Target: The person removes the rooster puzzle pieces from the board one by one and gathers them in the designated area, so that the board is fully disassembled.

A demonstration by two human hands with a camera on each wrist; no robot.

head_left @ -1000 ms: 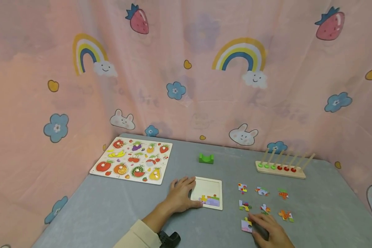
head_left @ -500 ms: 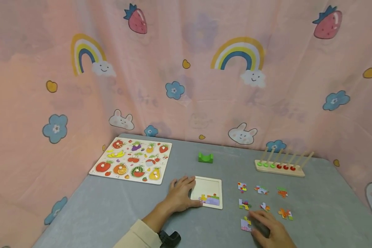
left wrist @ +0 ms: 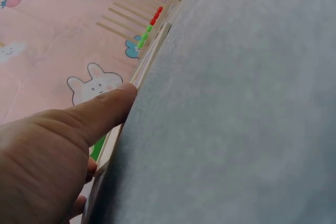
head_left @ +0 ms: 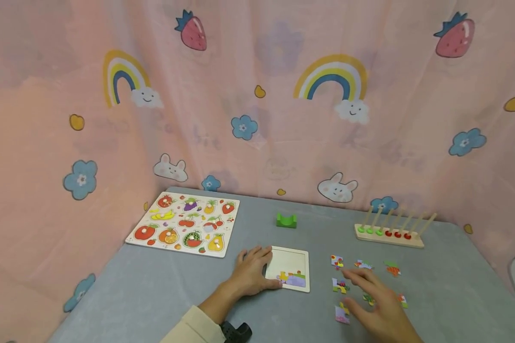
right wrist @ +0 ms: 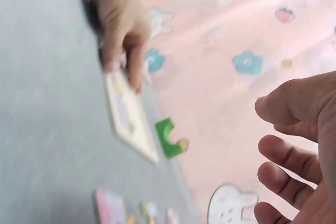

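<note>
In the head view my left hand [head_left: 251,272] grips the left side of a square wooden puzzle tray [head_left: 306,259], fingers at its far-left corner and thumb at the near edge. The left wrist view has that thumb [left wrist: 107,109] against the tray's rim. Joined purple, yellow and green pieces [head_left: 293,279] lie along the tray's near side. My right hand [head_left: 379,305] hovers over the loose jigsaw pieces, fingers apart and holding nothing. Beside its thumb lies a purple-and-yellow piece [head_left: 342,314]; a fruit-patterned piece [head_left: 339,285] is just beyond. The hand partly covers other pieces at the right.
A fruit peg puzzle board [head_left: 180,224] lies at the back left. Behind the tray stands a green arch-shaped block [head_left: 286,220]. At the back right is a wooden peg rack [head_left: 388,236] with green and red beads. A patterned pink curtain [head_left: 257,157] hangs behind the grey table.
My right hand has lifted off from beside the purple-and-yellow piece and moved slightly away from me, its fingers spreading. My left hand and the tray have stayed in place.
</note>
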